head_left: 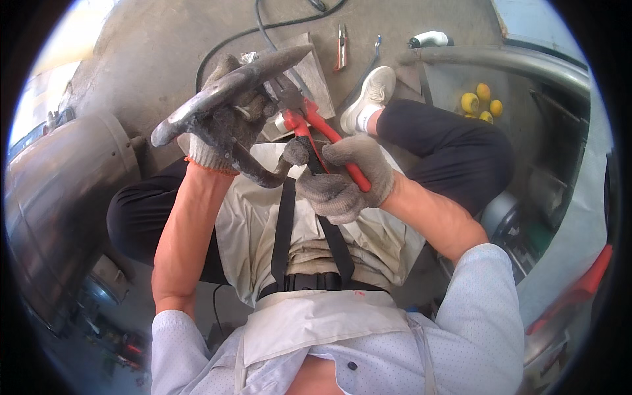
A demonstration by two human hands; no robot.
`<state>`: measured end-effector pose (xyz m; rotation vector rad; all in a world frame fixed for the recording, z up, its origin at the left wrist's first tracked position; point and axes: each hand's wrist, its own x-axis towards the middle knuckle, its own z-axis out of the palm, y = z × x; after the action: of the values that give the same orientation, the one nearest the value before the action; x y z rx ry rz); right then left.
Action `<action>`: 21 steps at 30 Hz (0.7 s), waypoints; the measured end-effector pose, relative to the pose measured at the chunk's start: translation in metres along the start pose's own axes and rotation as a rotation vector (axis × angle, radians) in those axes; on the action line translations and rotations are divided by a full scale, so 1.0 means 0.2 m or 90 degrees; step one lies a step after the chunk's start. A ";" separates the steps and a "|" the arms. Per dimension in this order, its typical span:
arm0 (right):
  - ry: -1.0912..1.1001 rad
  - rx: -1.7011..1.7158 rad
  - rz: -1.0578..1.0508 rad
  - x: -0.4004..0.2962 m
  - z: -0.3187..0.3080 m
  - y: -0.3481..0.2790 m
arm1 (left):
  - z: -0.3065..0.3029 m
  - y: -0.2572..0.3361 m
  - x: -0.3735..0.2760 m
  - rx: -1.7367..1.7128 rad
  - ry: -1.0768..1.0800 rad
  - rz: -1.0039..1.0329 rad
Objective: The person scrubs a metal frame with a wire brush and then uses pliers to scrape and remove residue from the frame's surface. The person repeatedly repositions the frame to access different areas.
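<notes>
My left hand (254,104), in a grey knit work glove, grips a worn dark metal piece (232,91). That piece has a long bar across the top and a curved arm bending down towards my right hand. Also gloved, my right hand (348,180) is closed around the red handles of a pair of pliers (326,129). The handles are spread somewhat apart, and one has dark wrapping. The plier jaws point up and left, close beside my left fingers. What lies between the jaws, if anything, is hard to make out.
Beyond my hands, a flat board (318,76) and a dark cable (222,42) lie on the floor. A red utility knife (341,49) and a white-and-black tool (430,39) lie farther out. Yellow round objects (483,101) sit right, past a metal tube (493,57). A metal drum (74,168) stands left.
</notes>
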<state>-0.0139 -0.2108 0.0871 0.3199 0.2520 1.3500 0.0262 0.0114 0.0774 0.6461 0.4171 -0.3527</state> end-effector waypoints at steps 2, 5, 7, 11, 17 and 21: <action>-0.018 -0.003 0.004 0.00 -0.01 0.00 | 0.02 0.00 -0.02 -0.027 0.026 -0.007; 0.029 -0.015 0.014 0.00 -0.02 -0.03 | -0.04 0.00 -0.01 -0.039 0.022 -0.040; 0.133 -0.113 0.001 0.00 -0.03 -0.05 | -0.12 -0.01 0.02 0.033 -0.022 -0.008; 0.292 -0.304 -0.038 0.01 -0.01 -0.10 | -0.14 -0.02 0.05 0.276 -0.002 0.103; 0.427 -0.504 -0.082 -0.01 0.03 -0.14 | -0.13 0.04 0.03 0.612 0.119 0.061; 0.531 -0.778 -0.091 0.02 0.02 -0.16 | -0.11 0.04 0.04 0.731 0.053 0.136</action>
<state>0.0171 -0.2138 0.0789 -1.2740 0.0884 1.2032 0.0309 0.0295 0.0619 1.8148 0.1859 -0.3425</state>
